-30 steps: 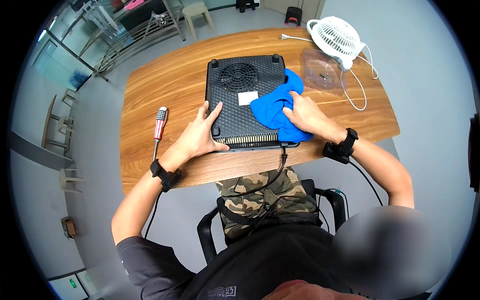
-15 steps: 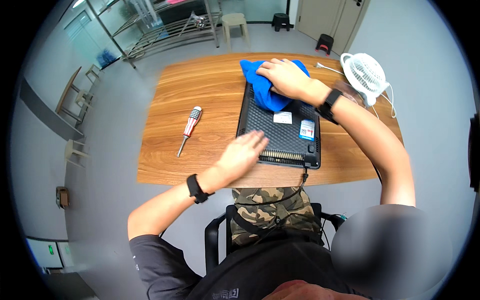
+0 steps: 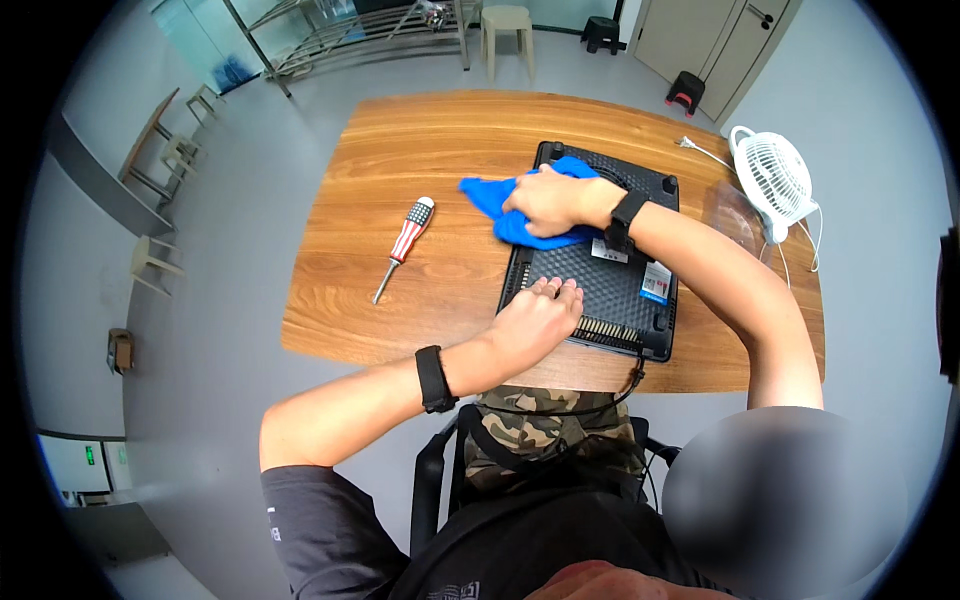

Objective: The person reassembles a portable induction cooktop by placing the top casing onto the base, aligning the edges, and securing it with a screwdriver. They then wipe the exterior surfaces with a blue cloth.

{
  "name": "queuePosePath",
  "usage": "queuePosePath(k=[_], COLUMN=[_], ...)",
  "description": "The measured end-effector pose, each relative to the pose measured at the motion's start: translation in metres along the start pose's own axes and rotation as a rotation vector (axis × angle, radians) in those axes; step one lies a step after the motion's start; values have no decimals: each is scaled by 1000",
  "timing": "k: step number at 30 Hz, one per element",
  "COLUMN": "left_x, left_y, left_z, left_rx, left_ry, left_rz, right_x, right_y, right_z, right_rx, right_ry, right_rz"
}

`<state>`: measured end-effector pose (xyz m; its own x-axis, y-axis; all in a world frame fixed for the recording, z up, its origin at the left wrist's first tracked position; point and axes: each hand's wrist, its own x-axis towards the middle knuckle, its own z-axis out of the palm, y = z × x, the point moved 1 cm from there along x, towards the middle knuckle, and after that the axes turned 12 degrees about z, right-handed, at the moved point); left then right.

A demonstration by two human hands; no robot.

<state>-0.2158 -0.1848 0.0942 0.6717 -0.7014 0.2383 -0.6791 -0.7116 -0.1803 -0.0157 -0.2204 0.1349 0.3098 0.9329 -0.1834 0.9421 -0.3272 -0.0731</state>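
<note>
Your right hand (image 3: 548,198) presses a bunched blue cloth (image 3: 505,205) against the far left corner of the black appliance (image 3: 610,290), which lies underside up near the desk's (image 3: 400,150) front right edge, its grip closed down over the cloth so the fabric bears on the ribbed base. Your left hand (image 3: 535,318) lies flat with fingers together on the near edge, apparently to keep the appliance from sliding, holding nothing. A striped-handled screwdriver (image 3: 402,245) lies apart on the left, and a white fan (image 3: 772,180) stands right.
</note>
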Motion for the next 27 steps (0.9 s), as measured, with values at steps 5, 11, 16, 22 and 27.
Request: queuePosePath(k=[5, 11, 16, 22, 27], left_x=[5, 7, 3, 11, 5], left_y=[6, 8, 5, 5, 13], left_z=[1, -1, -1, -8, -15], left_rx=[-3, -2, 17, -1, -118], left_ry=[-47, -39, 8, -39, 4], left_rz=[-28, -24, -1, 7, 40], right_x=[-25, -19, 3, 2, -21], right_y=[-52, -31, 29, -9, -70], right_z=[12, 12, -7, 3, 11], right_rx=[-17, -22, -139, -42, -120], right_ry=[-126, -71, 15, -83, -124], right_rz=[-159, -211, -20, -38, -211])
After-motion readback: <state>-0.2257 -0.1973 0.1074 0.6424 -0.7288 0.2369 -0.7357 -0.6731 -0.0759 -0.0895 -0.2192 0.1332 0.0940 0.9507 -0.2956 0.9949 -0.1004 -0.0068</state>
